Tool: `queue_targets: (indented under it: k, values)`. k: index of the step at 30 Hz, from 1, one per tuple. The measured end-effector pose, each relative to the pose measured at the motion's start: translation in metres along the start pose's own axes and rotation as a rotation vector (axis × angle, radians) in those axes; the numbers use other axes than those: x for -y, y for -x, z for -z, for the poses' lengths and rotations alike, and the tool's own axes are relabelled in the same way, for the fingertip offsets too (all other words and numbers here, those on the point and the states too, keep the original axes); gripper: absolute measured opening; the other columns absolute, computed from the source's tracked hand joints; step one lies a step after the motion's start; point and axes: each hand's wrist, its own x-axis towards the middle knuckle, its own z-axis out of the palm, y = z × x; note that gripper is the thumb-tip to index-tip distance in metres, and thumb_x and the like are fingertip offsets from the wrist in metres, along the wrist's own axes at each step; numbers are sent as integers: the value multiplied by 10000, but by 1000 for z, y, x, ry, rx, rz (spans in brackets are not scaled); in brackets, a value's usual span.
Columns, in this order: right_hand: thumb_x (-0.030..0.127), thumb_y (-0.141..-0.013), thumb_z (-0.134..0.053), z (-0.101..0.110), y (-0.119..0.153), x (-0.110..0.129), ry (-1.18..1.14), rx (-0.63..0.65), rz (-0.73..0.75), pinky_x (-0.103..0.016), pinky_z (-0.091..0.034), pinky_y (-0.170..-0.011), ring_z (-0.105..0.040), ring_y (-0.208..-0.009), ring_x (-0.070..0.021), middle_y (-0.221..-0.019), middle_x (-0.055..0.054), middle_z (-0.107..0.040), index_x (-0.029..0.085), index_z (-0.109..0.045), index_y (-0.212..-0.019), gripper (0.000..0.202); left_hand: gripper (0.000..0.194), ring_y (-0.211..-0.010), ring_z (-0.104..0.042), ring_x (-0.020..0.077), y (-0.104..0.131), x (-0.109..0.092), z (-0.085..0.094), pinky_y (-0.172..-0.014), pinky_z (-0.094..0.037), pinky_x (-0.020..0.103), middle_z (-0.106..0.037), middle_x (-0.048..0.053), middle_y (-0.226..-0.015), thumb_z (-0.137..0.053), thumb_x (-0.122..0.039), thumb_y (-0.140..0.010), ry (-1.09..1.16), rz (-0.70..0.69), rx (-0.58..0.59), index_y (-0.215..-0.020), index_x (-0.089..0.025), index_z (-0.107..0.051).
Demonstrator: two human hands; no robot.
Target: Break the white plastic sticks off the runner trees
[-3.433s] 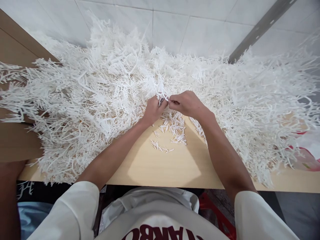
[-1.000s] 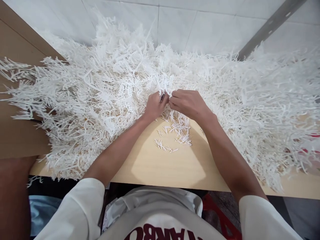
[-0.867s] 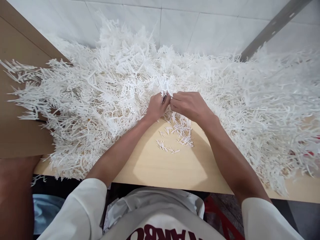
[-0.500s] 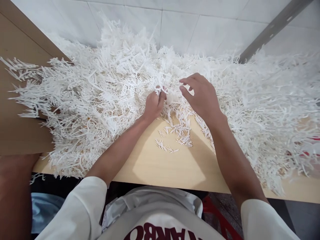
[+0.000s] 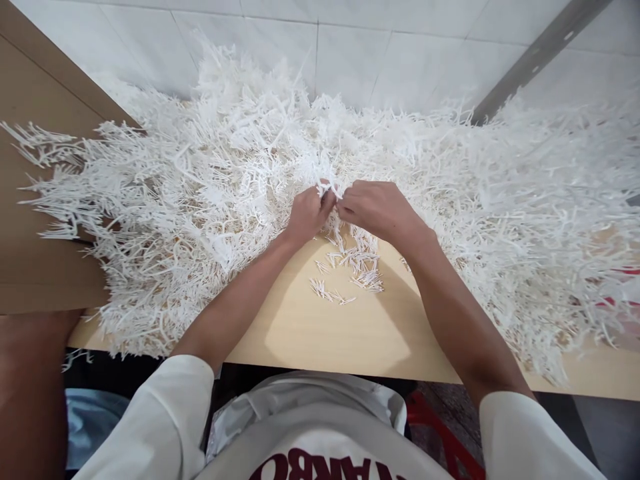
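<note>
My left hand point(image 5: 311, 212) is closed around a white branched plastic piece point(image 5: 327, 187), whose thin prongs stick up past the thumb. Right beside it, my right hand point(image 5: 373, 205) has its fingers pinched together at the same piece; what lies between those fingertips is hidden. Both hands rest at the front of a large heap of white branched plastic pieces point(image 5: 240, 153). Short white sticks point(image 5: 367, 267) lie loose on the wooden table point(image 5: 330, 333) just below my hands.
Cardboard point(image 5: 50, 267) stands at the left, against the heap. Another person's arm point(image 5: 33, 387) shows at the lower left. White wall tiles point(image 5: 280, 40) and a slanted grey metal bar point(image 5: 540, 60) are behind. Something red point(image 5: 435, 427) stands below the table edge.
My right hand has moved left and down to meet my left hand, and its fingers have closed. My left hand has stayed nearly in place, still gripping the piece.
</note>
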Motion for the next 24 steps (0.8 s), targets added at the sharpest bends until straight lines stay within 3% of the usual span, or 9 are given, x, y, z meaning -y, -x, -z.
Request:
queue_targets:
  k: [2, 4, 7, 10, 13, 16, 18, 21, 24]
  values:
    - [235, -957, -407, 7, 3, 11, -49, -13, 103, -302, -218, -550, -394, -592, -116, -596, -3, -504, 188, -509, -603, 372, 513, -497, -484, 112, -3, 1, 2, -562, -390, 291, -515, -18, -521, -388, -612, -961, 55, 98, -84, -650, -221, -500]
    - [320, -996, -392, 12, 4, 17, -137, -106, 129, -292, -296, -578, -454, -626, -120, -639, -6, -555, 196, -570, -667, 394, 543, -506, -497, 109, -5, 1, 4, -553, -403, 286, -527, -13, -526, -374, -641, -953, 116, 114, -81, -633, -220, -497]
    - [451, -1016, -353, 13, 4, 9, -236, -374, -68, -306, -419, -696, -555, -760, -153, -826, -42, -653, 223, -656, -884, 401, 579, -516, -546, 107, -5, -2, 4, -529, -428, 270, -585, -1, -570, -318, -690, -941, 266, 109, 45, -713, -216, -560]
    - [546, -981, -389, 4, 1, -14, -247, -529, -298, -373, -482, -801, -590, -941, -213, -1072, -87, -663, 279, -657, -1099, 396, 620, -517, -583, 101, -5, -7, 3, -510, -452, 249, -647, 4, -634, -213, -706, -945, 441, 201, 49, -920, -231, -610]
    - [583, -943, -456, -6, -1, -29, -293, -457, -324, -407, -508, -848, -595, -1037, -244, -1134, -95, -648, 289, -675, -1102, 400, 669, -544, -614, 108, -7, -12, 4, -535, -480, 256, -699, 24, -702, -179, -732, -928, 513, 235, 57, -1081, -237, -603]
    - [547, -918, -537, -13, -2, -30, -423, -260, -225, -398, -519, -845, -621, -990, -223, -1132, -78, -669, 274, -664, -1158, 385, 727, -629, -661, 123, -11, -19, 7, -601, -502, 268, -714, 34, -718, -132, -732, -925, 513, 227, 77, -1193, -240, -595]
    - [516, -852, -652, -17, -2, -28, -491, -149, -186, -394, -519, -839, -624, -954, -211, -1187, -71, -663, 282, -603, -1275, 486, 730, -679, -679, 126, -14, -21, 8, -644, -506, 271, -714, 32, -720, -107, -710, -937, 500, 213, 69, -1262, -255, -576]
    - [489, -761, -757, -25, -3, -28, -514, -125, -262, -385, -517, -802, -605, -871, -189, -1256, -77, -627, 319, -476, -1407, 726, 718, -687, -674, 124, -19, -23, 9, -655, -503, 280, -734, 44, -808, -91, -684, -948, 481, 200, 29, -1314, -272, -552]
    - [547, -772, -724, -32, -3, -33, -510, -61, -311, -380, -505, -772, -588, -792, -172, -1232, -90, -621, 312, -555, -1332, 630, 701, -676, -667, 126, -24, -26, 11, -624, -495, 291, -733, 62, -917, -107, -690, -947, 536, 195, -6, -1323, -281, -533]
